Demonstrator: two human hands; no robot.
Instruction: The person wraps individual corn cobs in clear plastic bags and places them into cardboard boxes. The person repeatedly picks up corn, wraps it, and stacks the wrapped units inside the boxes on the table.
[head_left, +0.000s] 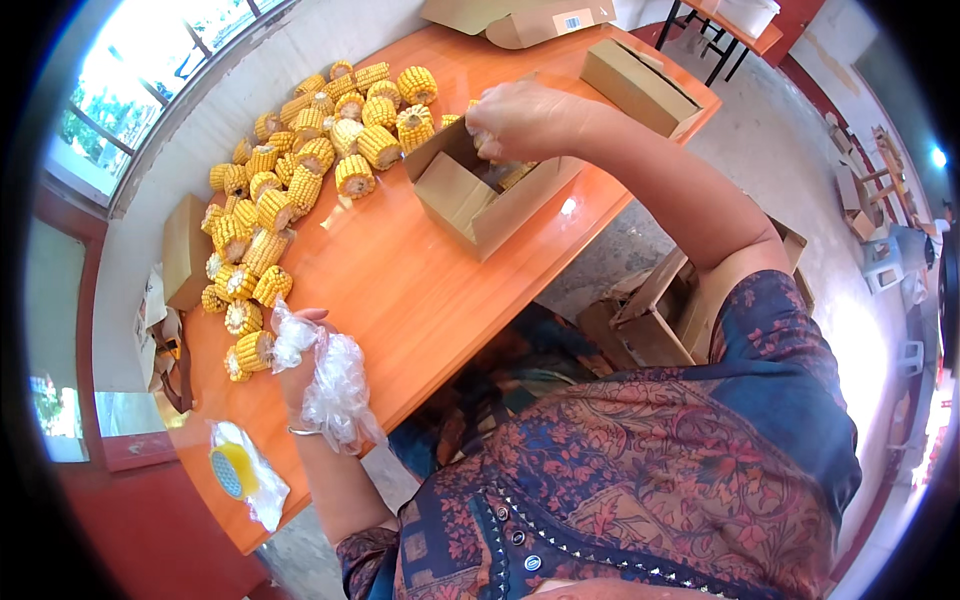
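My left hand (298, 375) holds clear plastic bags (339, 390) that drape over its palm and wrist and hide most of the fingers. Beside it, cut pieces of yellow corn on the cob (255, 350) lie on the orange wood table (360, 300). My right hand (525, 120) is curled over an open cardboard box (517, 217). Something pale shows under its fingertips, but whether it is gripped is unclear. Inside that box, a piece of corn (517, 176) is partly visible beneath the hand. A large spread of cob pieces (304, 157) covers the table's far left side.
A closed-sided carton (637, 86) and flattened cardboard (517, 22) lie at the far end. Another carton (187, 251) stands by the wall. A yellow item with a dimpled face (234, 469) rests on white plastic (266, 495). Open cardboard boxes (652, 315) sit on the floor.
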